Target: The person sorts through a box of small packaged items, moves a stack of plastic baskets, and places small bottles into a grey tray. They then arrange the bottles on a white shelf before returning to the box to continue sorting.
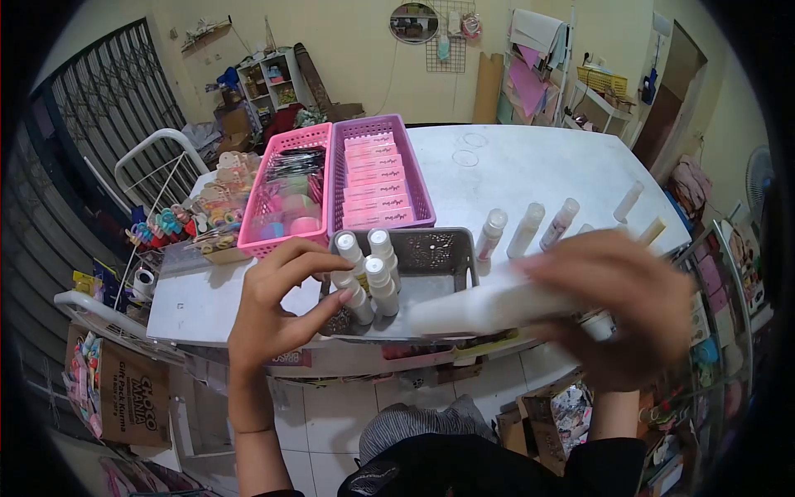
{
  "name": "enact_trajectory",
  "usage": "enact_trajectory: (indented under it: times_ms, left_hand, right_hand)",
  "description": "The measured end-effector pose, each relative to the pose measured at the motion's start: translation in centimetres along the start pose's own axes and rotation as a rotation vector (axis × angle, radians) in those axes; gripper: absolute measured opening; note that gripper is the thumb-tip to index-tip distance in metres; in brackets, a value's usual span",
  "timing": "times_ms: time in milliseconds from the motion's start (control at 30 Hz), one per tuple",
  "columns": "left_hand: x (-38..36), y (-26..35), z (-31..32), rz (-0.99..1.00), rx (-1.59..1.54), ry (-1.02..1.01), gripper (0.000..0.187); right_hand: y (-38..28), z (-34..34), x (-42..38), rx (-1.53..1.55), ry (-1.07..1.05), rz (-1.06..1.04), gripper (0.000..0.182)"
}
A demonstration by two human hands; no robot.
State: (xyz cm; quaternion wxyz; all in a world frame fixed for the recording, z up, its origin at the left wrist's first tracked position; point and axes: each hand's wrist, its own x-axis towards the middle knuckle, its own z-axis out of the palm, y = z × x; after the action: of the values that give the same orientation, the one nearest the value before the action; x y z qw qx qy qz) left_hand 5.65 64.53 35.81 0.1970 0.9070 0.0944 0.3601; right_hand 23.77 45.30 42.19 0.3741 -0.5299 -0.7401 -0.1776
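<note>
Several white-capped spray bottles (383,286) stand upright in the left end of a grey basket (439,240). My left hand (277,302) is at this group, with thumb and index finger pinched against the leftmost front bottle (356,300). To the right, my right hand (617,306) is smeared by motion and grips a white bottle (472,311), tilted almost flat over the basket's front right part. Behind my right hand, more bottles stand on the white table, among them a clear-capped bottle (490,234) and a translucent one (526,230).
Behind the grey basket, a purple basket (422,195) holds pink boxes and a pink basket (252,224) holds small packed items. Hair ties (166,225) and other accessories lie at the left. The white table's (546,157) edge runs close to my body.
</note>
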Motion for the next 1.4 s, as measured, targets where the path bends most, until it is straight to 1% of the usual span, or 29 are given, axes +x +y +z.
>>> enact_trajectory:
  times_ms: [67,100,167,200,267,300,367,500,600,667,700,800,867,900,933,1000,1033,1100,1200,1400]
  left_hand:
    - [0.0,-0.2,-0.1,-0.010,-0.009,0.003,0.024]
    - [0.0,-0.4,-0.1,-0.007,-0.031,0.001,0.024]
    - [0.0,-0.6,-0.1,0.006,-0.075,0.001,0.024]
    - [0.0,-0.7,-0.1,0.005,-0.075,0.004,0.024]
    - [-0.1,-0.9,0.0,0.032,-0.109,-0.007,0.026]
    - [-0.2,-1.0,0.1,0.043,-0.127,-0.013,0.029]
    - [-0.2,-1.1,0.3,0.055,-0.112,0.001,0.029]
    - [-0.2,-1.4,0.5,0.045,-0.125,0.018,0.031]
    - [-0.3,-1.5,0.5,0.070,-0.131,0.025,0.031]
    - [-0.2,-1.4,0.4,0.075,-0.126,0.017,0.031]
    - [-0.2,-1.4,0.5,0.074,-0.116,0.013,0.031]
    - [-0.1,-1.2,0.5,0.072,-0.119,0.023,0.030]
    - [-0.2,-1.4,0.6,0.073,-0.131,0.024,0.030]
    - [-0.3,-1.5,0.6,0.067,-0.138,0.026,0.030]
    - [-0.4,-1.5,0.7,0.069,-0.138,0.026,0.030]
    - [-0.5,-1.6,0.7,0.065,-0.139,0.036,0.029]
    - [-0.6,-1.6,0.7,0.065,-0.137,0.035,0.029]
    - [-0.5,-1.5,0.7,0.064,-0.131,0.031,0.030]
    - [-0.6,-1.6,0.9,0.049,-0.136,0.043,0.030]
    - [-0.7,-1.5,1.0,0.048,-0.118,0.060,0.031]
  right_hand:
    - [-0.1,3.3,1.3,0.154,-0.063,-0.035,0.033]
    - [-0.1,4.3,1.8,0.158,-0.061,-0.036,0.033]
    - [0.4,5.9,2.2,0.265,-0.289,-0.078,0.027]
    - [0.6,6.6,2.5,0.264,-0.290,-0.080,0.027]
    - [1.1,8.0,2.8,0.328,-0.420,-0.108,0.029]
    - [1.3,8.6,2.8,0.326,-0.421,-0.109,0.029]
    - [1.5,9.5,2.8,0.316,-0.501,-0.152,0.029]
    - [1.3,10.0,2.7,0.296,-0.482,-0.092,0.027]
    - [1.1,9.5,2.9,0.336,-0.428,-0.060,0.026]
    - [1.0,8.6,3.3,0.324,-0.556,-0.028,0.026]
    - [1.1,8.4,3.2,0.321,-0.554,-0.020,0.026]
    - [1.4,8.0,3.2,0.378,-0.516,-0.009,0.028]
    - [1.9,7.5,3.1,0.411,-0.422,-0.033,0.030]
    - [2.2,7.1,3.2,0.377,-0.458,0.012,0.031]
    - [2.4,7.0,3.1,0.376,-0.457,0.013,0.031]
    - [2.7,7.3,2.9,0.292,-0.356,0.014,0.033]
    - [2.8,7.5,2.8,0.293,-0.354,0.014,0.033]
    - [2.8,8.1,2.5,0.215,-0.328,-0.007,0.028]
    - [3.0,8.7,2.5,0.206,-0.381,-0.002,0.028]
    - [3.3,9.5,2.3,0.239,-0.356,-0.010,0.027]
